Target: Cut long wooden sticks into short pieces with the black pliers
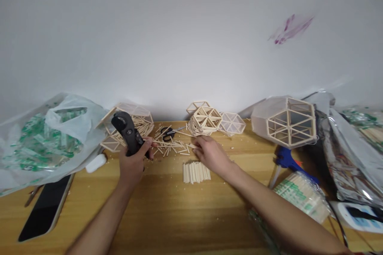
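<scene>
The person's left hand [133, 163] was wrapped around a black tool [129, 133], with the fingers closed on its handle. The top of the tool poked up above the fist. The right hand [211, 154] reached in low from the other side, its fingers bent and close together. The fingertips were down by some little wooden sticks [167, 149], but I couldn't tell if they were pinching one.

Those sticks lay in a messy pile on the wooden table [167, 215], mostly between the two hands. Black scissors [168, 134] lay just behind them. Nearer to the person, below the right hand, there was a neat row of short sticks [196, 172], side by side.

Behind the right hand I saw a six-sided stick frame [207, 120], with a flat one [231, 123] next to it. A much bigger frame [289, 123] lay on its side further right, with a blue tool [285, 160] just in front. Over on the left were a big see-through bag [74, 143], a small white case [96, 163] and a phone [46, 209].
</scene>
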Tool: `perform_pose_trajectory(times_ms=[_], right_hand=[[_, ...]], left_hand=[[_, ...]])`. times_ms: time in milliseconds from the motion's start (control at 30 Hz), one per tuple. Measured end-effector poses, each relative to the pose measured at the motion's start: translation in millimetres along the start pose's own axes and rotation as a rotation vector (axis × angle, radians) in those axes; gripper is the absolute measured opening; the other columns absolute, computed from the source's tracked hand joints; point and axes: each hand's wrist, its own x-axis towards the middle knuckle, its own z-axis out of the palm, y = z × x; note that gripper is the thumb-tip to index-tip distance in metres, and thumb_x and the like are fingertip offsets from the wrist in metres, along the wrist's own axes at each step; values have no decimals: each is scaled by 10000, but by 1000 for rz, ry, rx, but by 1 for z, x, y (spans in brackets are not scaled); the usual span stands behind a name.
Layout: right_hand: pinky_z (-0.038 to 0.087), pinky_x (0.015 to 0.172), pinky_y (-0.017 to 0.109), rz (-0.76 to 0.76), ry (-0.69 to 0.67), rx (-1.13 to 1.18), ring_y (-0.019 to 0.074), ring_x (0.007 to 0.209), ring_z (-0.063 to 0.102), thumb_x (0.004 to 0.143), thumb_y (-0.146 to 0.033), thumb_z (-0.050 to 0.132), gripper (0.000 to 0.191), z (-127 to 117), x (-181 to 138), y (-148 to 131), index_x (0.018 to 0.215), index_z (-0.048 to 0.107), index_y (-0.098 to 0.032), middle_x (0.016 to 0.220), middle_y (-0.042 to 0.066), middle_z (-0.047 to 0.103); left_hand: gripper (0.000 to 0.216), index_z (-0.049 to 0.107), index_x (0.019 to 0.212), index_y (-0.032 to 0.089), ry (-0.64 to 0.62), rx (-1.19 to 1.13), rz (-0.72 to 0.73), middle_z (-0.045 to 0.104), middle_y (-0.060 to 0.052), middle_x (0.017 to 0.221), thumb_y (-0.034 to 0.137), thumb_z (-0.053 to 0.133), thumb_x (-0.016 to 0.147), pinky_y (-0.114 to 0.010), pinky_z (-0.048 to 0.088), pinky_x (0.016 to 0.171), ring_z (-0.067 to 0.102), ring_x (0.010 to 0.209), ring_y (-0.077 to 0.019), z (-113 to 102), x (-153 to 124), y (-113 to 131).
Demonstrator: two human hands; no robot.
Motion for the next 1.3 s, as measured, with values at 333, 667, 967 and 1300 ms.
perform_pose_trajectory(times_ms=[333,667,967,1300], right_hand=[[486,848,362,-133,97,377,229,923,650,1012,-229,486,211,1,1,-7,1073,675,-156,1002,111,714],[516,870,422,-168,18,582,245,955,672,1028,-318,472,299,-4,-1,-13,1110,731,-196,1033,91,744],[508,760,343,-272,-30,529,219,832,657,1038,-342,470,322,-3,-7,-23,1121,740,-189,923,95,719],[469,726,308,-178,-4,470,205,802,655,1022,-379,506,302,-4,-6,-22,1067,733,-186,957,89,747]], left_hand=[[307,656,856,137,97,-24,16,716,-19,691,385,802,749,-209,364,410,530,440,-85,2,-2,6],[302,637,826,151,70,-53,-13,693,-13,663,393,796,739,-210,392,425,515,435,-84,0,0,10],[349,599,701,172,-32,113,-62,560,33,503,454,804,694,-214,359,383,445,395,-83,13,-16,6],[351,664,836,153,-116,83,27,626,3,609,482,755,755,-227,413,446,490,457,-94,5,-10,3]])
